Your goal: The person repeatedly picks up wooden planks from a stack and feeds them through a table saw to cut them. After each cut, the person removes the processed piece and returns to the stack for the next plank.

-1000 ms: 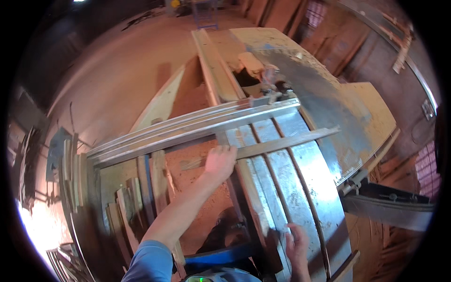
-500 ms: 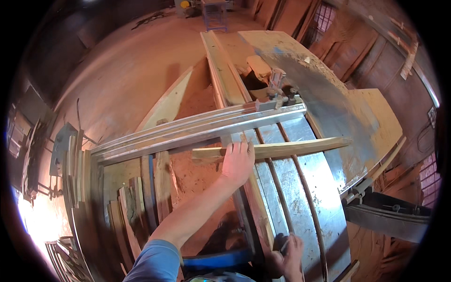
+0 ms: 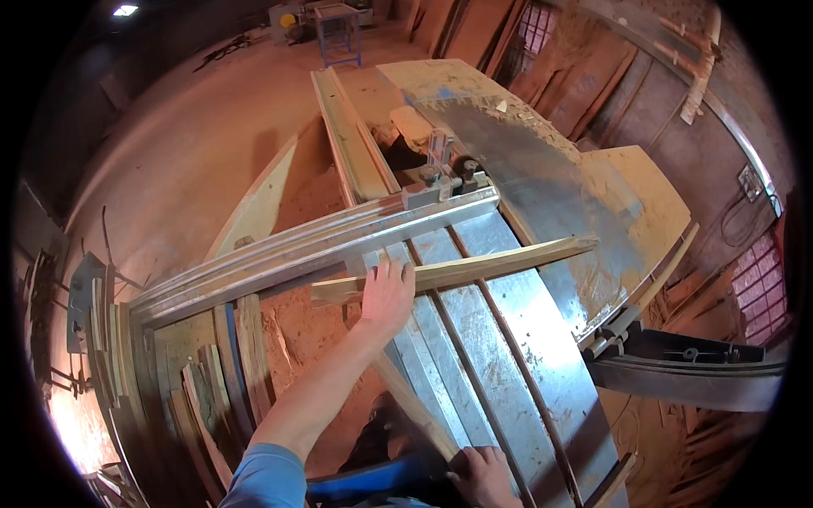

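A long, slightly bowed wooden strip (image 3: 500,261) lies across the grooved metal table (image 3: 542,372) of a saw. My left hand (image 3: 389,289) is closed over it near its left end, fingers over the far edge. A second wooden strip (image 3: 417,405) slants along the table's left side, its far part below the first strip. At the lower edge of the view, my right hand (image 3: 487,478) is closed round the near end of this second strip. Part of that grip is cut off by the picture's edge.
Beyond the strips runs a metal fence (image 3: 322,254) with a clamp-like stop (image 3: 432,182). Offcuts (image 3: 207,394) stand upright at the left. A dusty side table (image 3: 550,169) extends at the far right, and a dark curved arm (image 3: 686,372) juts out at the right.
The view has shifted, moving the bench left in the picture. The second strip's far end has swung left, away from the metal table's edge. My left hand still grips the bowed strip.
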A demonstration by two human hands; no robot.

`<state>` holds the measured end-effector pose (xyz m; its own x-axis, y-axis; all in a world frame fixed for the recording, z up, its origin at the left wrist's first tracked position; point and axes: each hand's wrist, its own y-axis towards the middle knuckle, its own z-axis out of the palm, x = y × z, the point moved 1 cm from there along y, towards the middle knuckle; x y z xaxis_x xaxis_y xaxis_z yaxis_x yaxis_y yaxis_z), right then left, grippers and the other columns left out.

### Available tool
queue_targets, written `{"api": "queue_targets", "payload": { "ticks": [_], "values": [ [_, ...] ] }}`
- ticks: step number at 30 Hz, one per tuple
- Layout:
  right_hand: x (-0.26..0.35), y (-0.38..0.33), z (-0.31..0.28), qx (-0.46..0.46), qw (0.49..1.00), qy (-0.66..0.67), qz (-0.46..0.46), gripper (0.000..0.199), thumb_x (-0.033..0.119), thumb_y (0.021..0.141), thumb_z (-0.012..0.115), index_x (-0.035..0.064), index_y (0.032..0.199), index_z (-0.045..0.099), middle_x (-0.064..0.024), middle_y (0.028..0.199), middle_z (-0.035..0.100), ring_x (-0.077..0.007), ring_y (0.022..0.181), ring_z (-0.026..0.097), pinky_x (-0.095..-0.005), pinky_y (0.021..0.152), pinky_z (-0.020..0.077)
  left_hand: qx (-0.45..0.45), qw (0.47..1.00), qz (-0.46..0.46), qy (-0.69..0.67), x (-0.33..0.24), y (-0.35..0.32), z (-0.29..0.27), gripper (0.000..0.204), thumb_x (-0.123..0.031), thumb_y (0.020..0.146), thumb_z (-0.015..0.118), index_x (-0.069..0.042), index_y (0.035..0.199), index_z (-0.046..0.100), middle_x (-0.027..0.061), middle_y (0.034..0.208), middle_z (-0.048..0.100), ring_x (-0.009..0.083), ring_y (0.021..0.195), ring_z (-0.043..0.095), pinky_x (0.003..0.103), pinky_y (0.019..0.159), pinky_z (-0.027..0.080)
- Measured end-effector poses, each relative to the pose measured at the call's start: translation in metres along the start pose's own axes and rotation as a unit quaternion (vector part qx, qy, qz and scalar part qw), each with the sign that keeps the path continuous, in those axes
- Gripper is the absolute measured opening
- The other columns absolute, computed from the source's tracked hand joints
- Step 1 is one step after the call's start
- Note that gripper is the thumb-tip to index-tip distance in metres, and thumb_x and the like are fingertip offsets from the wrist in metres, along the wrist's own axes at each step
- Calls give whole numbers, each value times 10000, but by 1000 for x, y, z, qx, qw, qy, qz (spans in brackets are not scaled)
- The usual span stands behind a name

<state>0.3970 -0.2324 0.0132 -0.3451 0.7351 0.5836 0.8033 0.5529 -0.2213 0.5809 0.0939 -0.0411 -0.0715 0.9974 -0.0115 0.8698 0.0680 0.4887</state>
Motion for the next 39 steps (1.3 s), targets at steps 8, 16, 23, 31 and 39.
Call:
{"api": "queue_targets", "payload": {
  "ticks": [8, 16, 23, 31, 39],
  "values": [
    [-121, 8, 0, -253, 955, -133, 82, 591, 320, 830, 696, -62, 1248, 525, -263, 1222, 549, -456, 1178, 482, -536, 1037, 366, 142, 988, -32, -57, 6, 25, 36, 367, -79, 820, 602, -31, 1184, 592, 135, 1047, 641, 323, 1041, 590, 453, 906, 448],
    [-129, 2, 5, -200, 962, -154, 106, 638, 292, 864, 693, -57, 1364, 504, -274, 1346, 522, -451, 1300, 425, -536, 1106, 333, 119, 985, -48, -119, -5, 64, 61, 396, -110, 840, 628, -42, 1230, 609, 133, 1054, 605, 308, 1051, 579, 431, 903, 451],
    [-128, 5, 5, -196, 960, -155, 124, 633, 262, 827, 713, -48, 1345, 521, -263, 1324, 536, -447, 1289, 430, -529, 1112, 332, 116, 986, -49, -113, -11, 86, 88, 397, -166, 833, 659, -31, 1203, 610, 144, 1120, 604, 290, 1093, 565, 449, 935, 442],
    [-118, 10, -3, -215, 960, -138, 110, 651, 379, 763, 760, -34, 1226, 564, -203, 1279, 556, -432, 1278, 423, -529, 1100, 315, 52, 995, -52, -73, 6, 69, 77, 700, -314, 755, 793, -12, 1328, 529, 174, 1378, 489, 348, 1334, 403, 490, 1131, 303],
    [-121, 6, -9, -203, 960, -130, 140, 674, 454, 771, 755, 20, 1255, 574, -139, 1303, 557, -357, 1309, 422, -488, 1120, 304, 144, 983, -114, -20, 39, 79, 35, 994, -415, 660, 862, -18, 1432, 379, 229, 1461, 367, 380, 1393, 311, 533, 1184, 203]
  ]
}}
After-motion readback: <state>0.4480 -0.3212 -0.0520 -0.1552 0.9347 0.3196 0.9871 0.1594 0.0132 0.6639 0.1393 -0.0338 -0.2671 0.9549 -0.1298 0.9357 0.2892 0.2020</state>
